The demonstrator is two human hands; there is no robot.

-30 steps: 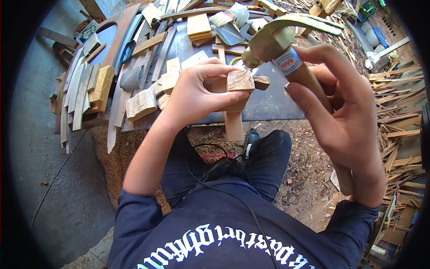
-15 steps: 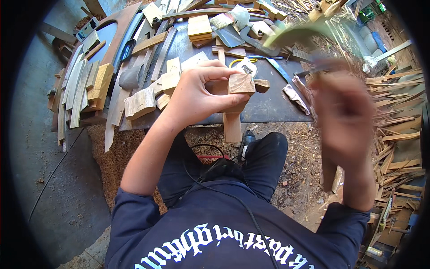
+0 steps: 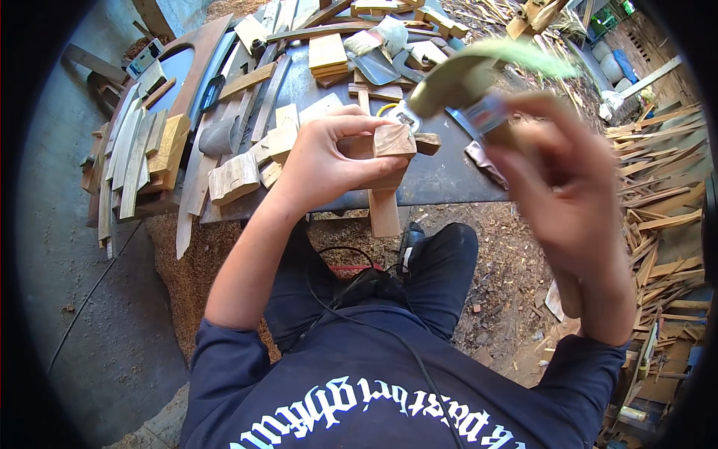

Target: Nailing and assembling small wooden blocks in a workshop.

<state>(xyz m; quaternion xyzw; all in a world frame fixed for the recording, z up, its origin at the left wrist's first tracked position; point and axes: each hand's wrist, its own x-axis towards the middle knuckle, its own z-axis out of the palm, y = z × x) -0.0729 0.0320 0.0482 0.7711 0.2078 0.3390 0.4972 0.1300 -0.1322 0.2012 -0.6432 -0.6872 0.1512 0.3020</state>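
My left hand [image 3: 329, 153] is closed round a squared wooden block [image 3: 393, 141], its pale end grain facing me. A rounded wooden peg [image 3: 427, 143] juts out beside the block's right side; I cannot tell if they are joined. Below them, a narrow wooden strip [image 3: 384, 215] sticks out past the table's near edge. Raised on the right, my right hand [image 3: 565, 176] grips the handle of a hammer [image 3: 449, 81]. Its long curved head is smeared by motion and hangs above and right of the block, apart from it. The handle runs down along my forearm.
Wood offcuts [image 3: 233, 178] and strips crowd the dark table [image 3: 441, 183] to the left. A white tape measure [image 3: 404, 117] lies behind the block. Stacked yellowish blocks [image 3: 327, 56] stand farther back. Split wood [image 3: 662, 217] is piled at the right; a cable [image 3: 90, 288] crosses the left floor.
My right hand has swung the hammer, bringing its head left and nearer the block. The left hand keeps its hold on the block, and the view has shifted slightly.
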